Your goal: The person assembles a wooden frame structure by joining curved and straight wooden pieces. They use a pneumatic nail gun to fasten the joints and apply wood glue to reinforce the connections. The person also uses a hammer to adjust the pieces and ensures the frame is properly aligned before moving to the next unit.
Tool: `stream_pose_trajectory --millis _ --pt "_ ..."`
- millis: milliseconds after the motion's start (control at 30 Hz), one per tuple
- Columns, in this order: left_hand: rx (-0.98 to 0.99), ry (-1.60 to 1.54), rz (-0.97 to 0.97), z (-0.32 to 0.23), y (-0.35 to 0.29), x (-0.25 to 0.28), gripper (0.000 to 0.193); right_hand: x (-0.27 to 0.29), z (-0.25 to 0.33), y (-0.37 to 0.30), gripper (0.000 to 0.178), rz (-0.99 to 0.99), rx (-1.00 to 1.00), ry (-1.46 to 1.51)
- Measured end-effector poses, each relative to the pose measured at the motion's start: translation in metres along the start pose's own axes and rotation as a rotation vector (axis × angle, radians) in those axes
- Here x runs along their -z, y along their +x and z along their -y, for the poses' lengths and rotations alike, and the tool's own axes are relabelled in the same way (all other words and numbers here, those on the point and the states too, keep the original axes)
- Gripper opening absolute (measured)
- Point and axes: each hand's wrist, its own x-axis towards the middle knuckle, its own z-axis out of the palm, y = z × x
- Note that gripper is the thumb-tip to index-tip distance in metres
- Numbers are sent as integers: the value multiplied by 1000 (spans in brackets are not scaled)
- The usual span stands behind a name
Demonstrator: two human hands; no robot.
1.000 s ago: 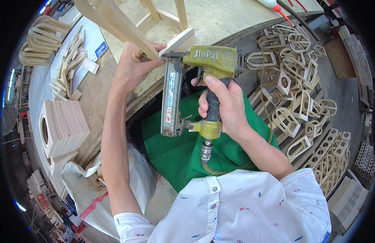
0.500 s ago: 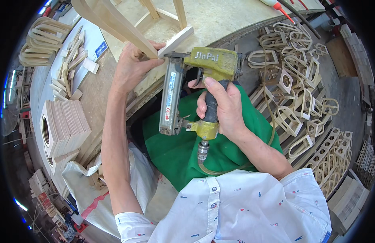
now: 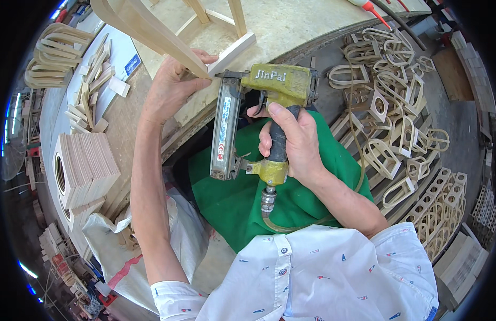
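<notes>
Right grip (image 3: 298, 142) wrapped on the dark, rubbery-looking handle (image 3: 279, 144) of a yellow-and-grey nail gun (image 3: 277, 85) at the near edge of the desk (image 3: 290, 27); metal-bodied, so likely heavy and stiff, best taken by that handle, clear hose (image 3: 282, 229) looping below. Left grip (image 3: 170, 91) clamped on the near corner of a pale wooden frame (image 3: 170, 47) atop the desk, beside the gun's nose; probably light, rigid, smooth, best held low. Right: curved wooden loops (image 3: 390, 169) heaped; left: square, round-holed plates (image 3: 92, 167) stacked.
</notes>
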Motion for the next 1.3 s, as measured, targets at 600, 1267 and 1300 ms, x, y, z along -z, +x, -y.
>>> stream_pose_trajectory --millis 600,1267,1300 --pt "6 -2 -16 3 -1 -2 40 2 -1 2 32 3 -5 -24" --pt "125 -235 166 -13 67 18 40 75 140 158 33 92 -82 -237" --pt "107 -214 201 -7 73 16 43 72 143 168 33 85 -83 -274"
